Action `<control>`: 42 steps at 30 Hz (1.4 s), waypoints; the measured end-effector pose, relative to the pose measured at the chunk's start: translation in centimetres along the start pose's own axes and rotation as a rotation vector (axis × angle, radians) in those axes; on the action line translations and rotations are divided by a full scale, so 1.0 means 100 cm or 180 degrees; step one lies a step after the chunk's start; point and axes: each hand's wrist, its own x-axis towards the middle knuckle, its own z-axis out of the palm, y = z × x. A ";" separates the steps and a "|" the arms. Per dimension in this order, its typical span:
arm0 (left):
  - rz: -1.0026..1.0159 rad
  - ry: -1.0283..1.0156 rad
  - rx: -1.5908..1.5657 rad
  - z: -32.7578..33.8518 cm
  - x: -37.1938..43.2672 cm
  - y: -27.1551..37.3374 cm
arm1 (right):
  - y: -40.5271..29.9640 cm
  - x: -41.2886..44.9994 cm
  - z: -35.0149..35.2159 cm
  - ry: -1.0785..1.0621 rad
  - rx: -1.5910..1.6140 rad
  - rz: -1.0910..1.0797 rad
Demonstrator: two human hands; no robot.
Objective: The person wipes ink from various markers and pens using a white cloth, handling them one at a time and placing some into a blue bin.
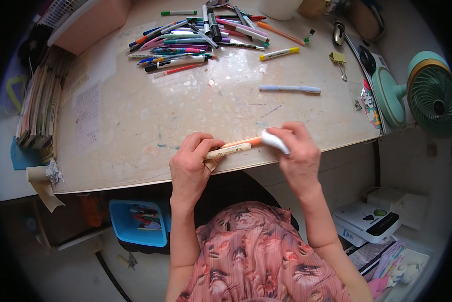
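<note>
My left hand grips a cream-coloured marker that bears writing, along with an orange pen lying close beside it. Between the fingers of my right hand is a white wad, perhaps tissue or cloth, slightly blurred. This wad meets the far end of the orange pen. Both hands are at the front edge of the desk. Farther back, a pale lavender pen lies by itself, and beyond it a yellow highlighter.
A heap of pens and markers covers the back of the desk. Books and a paper roll stand left; a mint-green fan and a binder clip are right. Below the desk sits a blue bin with pens inside.
</note>
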 end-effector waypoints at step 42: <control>-0.0154 0.0030 -0.0349 0.002 0.001 0.001 | -0.041 0.000 0.042 0.0250 0.0702 -0.0860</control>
